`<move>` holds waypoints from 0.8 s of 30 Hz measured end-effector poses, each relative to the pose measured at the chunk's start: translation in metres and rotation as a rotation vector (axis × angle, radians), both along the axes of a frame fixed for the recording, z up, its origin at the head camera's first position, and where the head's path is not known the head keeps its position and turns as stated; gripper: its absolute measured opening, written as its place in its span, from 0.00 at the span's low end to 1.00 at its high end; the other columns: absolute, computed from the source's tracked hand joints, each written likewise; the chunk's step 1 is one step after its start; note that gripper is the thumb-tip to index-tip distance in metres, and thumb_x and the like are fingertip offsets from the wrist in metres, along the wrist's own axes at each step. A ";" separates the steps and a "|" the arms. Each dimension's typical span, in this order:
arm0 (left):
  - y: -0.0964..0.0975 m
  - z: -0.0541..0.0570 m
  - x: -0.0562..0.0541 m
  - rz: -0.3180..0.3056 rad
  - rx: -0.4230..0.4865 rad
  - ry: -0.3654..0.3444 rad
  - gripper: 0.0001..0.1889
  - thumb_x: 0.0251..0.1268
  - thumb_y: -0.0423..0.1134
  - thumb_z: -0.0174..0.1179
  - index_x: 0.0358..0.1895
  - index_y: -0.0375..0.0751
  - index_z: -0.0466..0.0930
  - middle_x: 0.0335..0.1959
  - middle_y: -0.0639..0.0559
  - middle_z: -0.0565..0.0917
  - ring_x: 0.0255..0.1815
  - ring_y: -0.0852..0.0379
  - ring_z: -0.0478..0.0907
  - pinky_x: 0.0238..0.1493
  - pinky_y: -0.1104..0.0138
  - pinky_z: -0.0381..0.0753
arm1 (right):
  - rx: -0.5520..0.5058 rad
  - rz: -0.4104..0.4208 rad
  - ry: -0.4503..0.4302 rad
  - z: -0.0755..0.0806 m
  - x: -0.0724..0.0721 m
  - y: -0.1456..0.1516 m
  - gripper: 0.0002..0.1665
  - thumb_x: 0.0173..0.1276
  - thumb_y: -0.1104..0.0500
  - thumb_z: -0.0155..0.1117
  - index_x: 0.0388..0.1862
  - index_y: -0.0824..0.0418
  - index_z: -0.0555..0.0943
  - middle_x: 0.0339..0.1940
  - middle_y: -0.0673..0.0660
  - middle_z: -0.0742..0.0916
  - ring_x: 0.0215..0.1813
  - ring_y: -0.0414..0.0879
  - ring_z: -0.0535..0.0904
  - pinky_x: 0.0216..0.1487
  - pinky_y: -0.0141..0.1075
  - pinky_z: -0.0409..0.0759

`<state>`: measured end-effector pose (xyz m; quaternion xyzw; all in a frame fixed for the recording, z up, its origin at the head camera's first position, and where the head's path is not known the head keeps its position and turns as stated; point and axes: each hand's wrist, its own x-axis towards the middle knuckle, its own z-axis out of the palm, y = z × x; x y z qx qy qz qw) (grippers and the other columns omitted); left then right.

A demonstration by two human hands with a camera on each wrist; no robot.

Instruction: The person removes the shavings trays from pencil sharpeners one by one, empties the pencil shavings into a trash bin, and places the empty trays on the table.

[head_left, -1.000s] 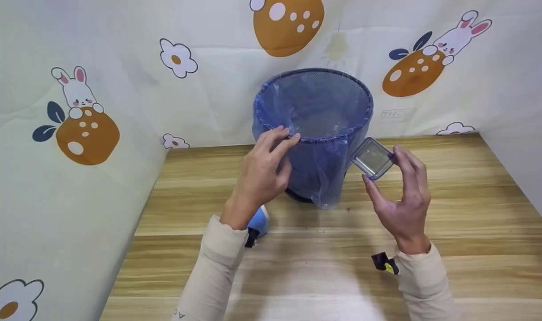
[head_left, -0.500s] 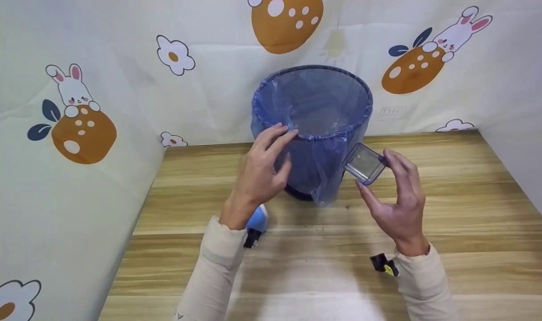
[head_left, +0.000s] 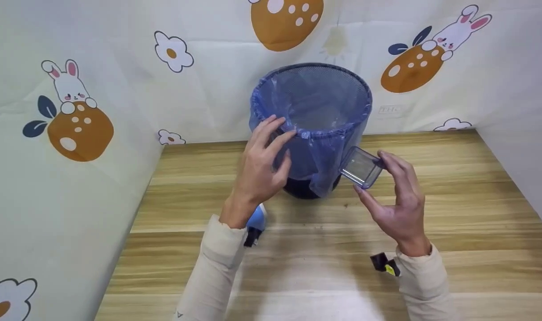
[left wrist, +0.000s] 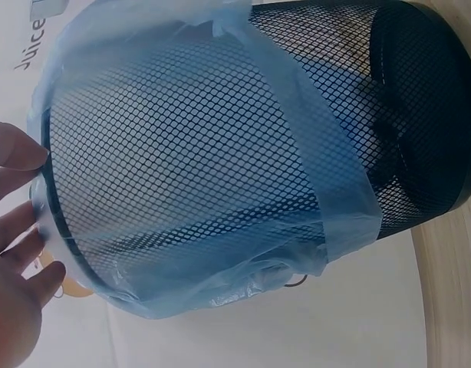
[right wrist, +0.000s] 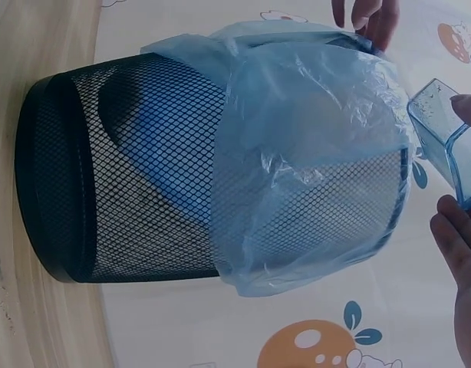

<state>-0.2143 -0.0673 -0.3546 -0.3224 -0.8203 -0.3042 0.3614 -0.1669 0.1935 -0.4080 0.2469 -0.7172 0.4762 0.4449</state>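
Observation:
A black mesh wastebasket (head_left: 304, 189) stands upright against the back wall, lined with a translucent blue bin bag (head_left: 328, 154) folded over its rim. My left hand (head_left: 264, 162) is at the near left of that rim, its fingertips touching the bag there while the thumb stays apart. In the left wrist view the fingers (left wrist: 24, 238) lie spread along the rim. My right hand (head_left: 398, 196) pinches a small clear square plastic box (head_left: 362, 168) between thumb and fingers, beside the basket's right side. The box's open side faces up toward the head camera, and nothing shows inside.
A blue and white object (head_left: 256, 218) sits on the wooden table (head_left: 320, 267), partly hidden behind the left wrist. Black camera mounts (head_left: 382, 263) show at the sleeves. Cloth walls (head_left: 208, 102) with rabbit prints enclose the table's back and sides.
My right hand has shifted left and slightly down with the box, which has tilted. The bag's hanging edge has risen a little, showing more of the black base. The left hand stays at the rim.

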 end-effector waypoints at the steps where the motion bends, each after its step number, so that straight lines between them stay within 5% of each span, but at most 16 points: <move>1: 0.000 0.000 0.000 0.002 0.001 0.003 0.18 0.61 0.30 0.59 0.55 0.37 0.83 0.64 0.38 0.76 0.72 0.43 0.65 0.75 0.55 0.60 | 0.002 0.000 -0.002 0.000 0.000 0.000 0.40 0.48 0.62 0.78 0.59 0.77 0.75 0.54 0.72 0.80 0.58 0.46 0.78 0.63 0.34 0.75; 11: -0.001 -0.003 0.003 0.007 -0.003 0.048 0.21 0.61 0.29 0.59 0.59 0.38 0.80 0.66 0.38 0.74 0.72 0.41 0.65 0.74 0.45 0.57 | 0.033 0.002 -0.033 -0.002 0.003 0.001 0.41 0.46 0.65 0.77 0.61 0.75 0.75 0.56 0.70 0.80 0.59 0.46 0.78 0.63 0.35 0.75; 24: -0.023 -0.013 0.014 0.006 0.001 0.001 0.22 0.61 0.27 0.60 0.60 0.38 0.79 0.63 0.39 0.76 0.68 0.42 0.69 0.70 0.55 0.67 | 0.076 0.025 -0.031 -0.003 0.003 0.001 0.39 0.52 0.58 0.77 0.61 0.74 0.75 0.57 0.69 0.81 0.58 0.46 0.79 0.62 0.34 0.75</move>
